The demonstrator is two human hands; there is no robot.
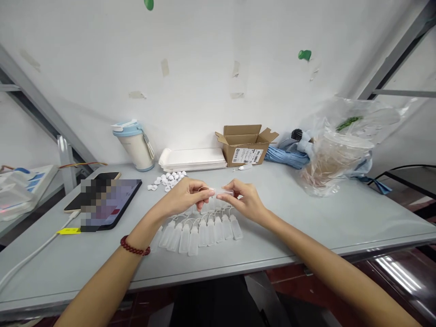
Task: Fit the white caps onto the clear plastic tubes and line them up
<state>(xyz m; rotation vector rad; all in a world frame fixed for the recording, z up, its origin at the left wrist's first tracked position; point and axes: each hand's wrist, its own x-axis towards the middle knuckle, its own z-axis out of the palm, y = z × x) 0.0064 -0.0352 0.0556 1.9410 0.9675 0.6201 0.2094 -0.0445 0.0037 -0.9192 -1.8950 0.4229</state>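
Over the middle of the table, my right hand (248, 200) pinches the body of a small translucent plastic bottle (225, 191) lying sideways. My left hand (185, 196) has its thumb and forefinger closed at the bottle's other end, where a thin loop curves up; the exact part in the fingers is too small to make out. Below both hands, several similar bottles (193, 240) lie in a row, thin loops at their necks. More bottles behind are partly hidden by my hands. Small white caps (166, 179) are heaped behind my left hand.
Two phones (116, 204) lie at left beside a white cable (37, 252). Along the wall stand a tumbler (136, 150), a flat white stack (194, 159) and an open cardboard box (247, 150), with one bottle (245, 167) before it. Blue cloth (289, 156) and a plastic bag (340, 154) are right.
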